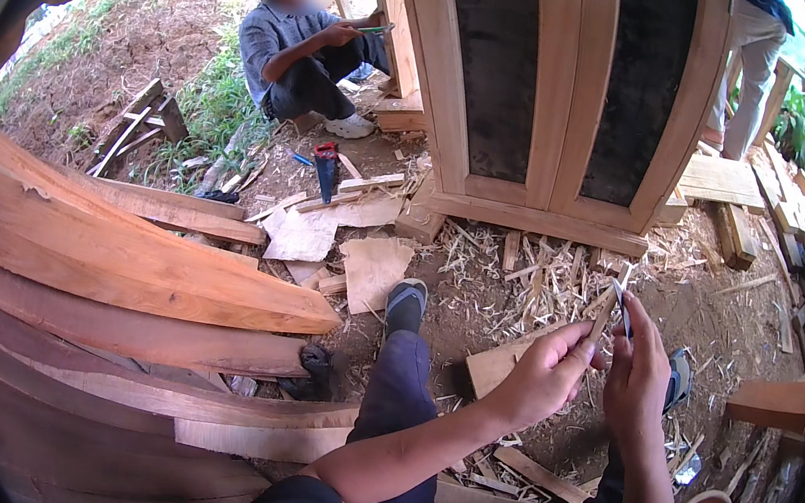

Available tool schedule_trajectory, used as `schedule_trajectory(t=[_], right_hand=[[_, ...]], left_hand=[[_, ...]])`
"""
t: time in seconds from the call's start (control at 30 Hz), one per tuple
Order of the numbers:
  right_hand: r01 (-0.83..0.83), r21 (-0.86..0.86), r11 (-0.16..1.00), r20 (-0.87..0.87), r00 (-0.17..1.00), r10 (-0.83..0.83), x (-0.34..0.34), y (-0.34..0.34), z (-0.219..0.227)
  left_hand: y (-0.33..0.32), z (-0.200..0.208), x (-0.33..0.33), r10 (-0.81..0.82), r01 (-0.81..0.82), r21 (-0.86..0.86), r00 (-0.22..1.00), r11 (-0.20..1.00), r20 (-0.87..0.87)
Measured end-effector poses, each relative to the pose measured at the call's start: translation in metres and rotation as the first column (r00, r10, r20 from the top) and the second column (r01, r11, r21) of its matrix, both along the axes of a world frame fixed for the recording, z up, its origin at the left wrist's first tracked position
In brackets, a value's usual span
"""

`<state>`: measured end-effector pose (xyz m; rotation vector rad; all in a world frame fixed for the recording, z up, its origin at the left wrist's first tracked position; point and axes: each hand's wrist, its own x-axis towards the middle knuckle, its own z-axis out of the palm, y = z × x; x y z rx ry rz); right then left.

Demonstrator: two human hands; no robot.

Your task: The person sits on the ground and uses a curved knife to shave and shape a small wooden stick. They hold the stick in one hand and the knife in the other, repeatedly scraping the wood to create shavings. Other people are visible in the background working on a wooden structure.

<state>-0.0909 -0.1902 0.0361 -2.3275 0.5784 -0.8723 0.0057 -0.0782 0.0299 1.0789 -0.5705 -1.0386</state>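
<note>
My left hand [541,371] is closed around a short, thin stick of wood [603,316], which points up and away from me. Close beside it, my right hand [637,373] grips a slim tool with a pale, pointed knife-like blade [623,313]; its handle is hidden in the fingers. Blade and stick cross or nearly touch near their tips. Both hands are in front of my knees, above a ground strewn with wood shavings [550,280].
A wooden panelled frame [545,219] with dark panels stands ahead. Large planks [150,261] are stacked at left. A handsaw [326,174] rests near a crouching person [297,48] holding a tool. Another person [748,83] stands at far right. A board [499,362] lies below my hands.
</note>
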Motion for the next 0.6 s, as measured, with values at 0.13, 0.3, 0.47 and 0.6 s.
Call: schedule_trajectory(t=[0.13,0.3,0.47,0.6], right_hand=[[-0.023,-0.076,0.997,-0.025,0.999,0.021,0.009,0.002,0.007],[-0.118,-0.116,0.986,-0.066,0.992,0.111,0.015,0.010,-0.004],[-0.171,-0.170,0.971,-0.091,0.983,0.157,0.019,0.015,-0.008],[-0.159,-0.209,0.965,-0.084,0.986,0.144,0.019,0.016,-0.006]], left_hand=[[0.000,-0.011,0.012,0.134,-0.135,0.006,0.983,0.991,0.122],[0.006,-0.005,0.023,0.228,-0.233,0.075,0.971,0.969,0.077],[0.009,-0.002,0.027,0.324,-0.328,0.022,0.941,0.945,0.096],[0.011,0.001,0.027,0.334,-0.342,0.046,0.935,0.939,0.122]])
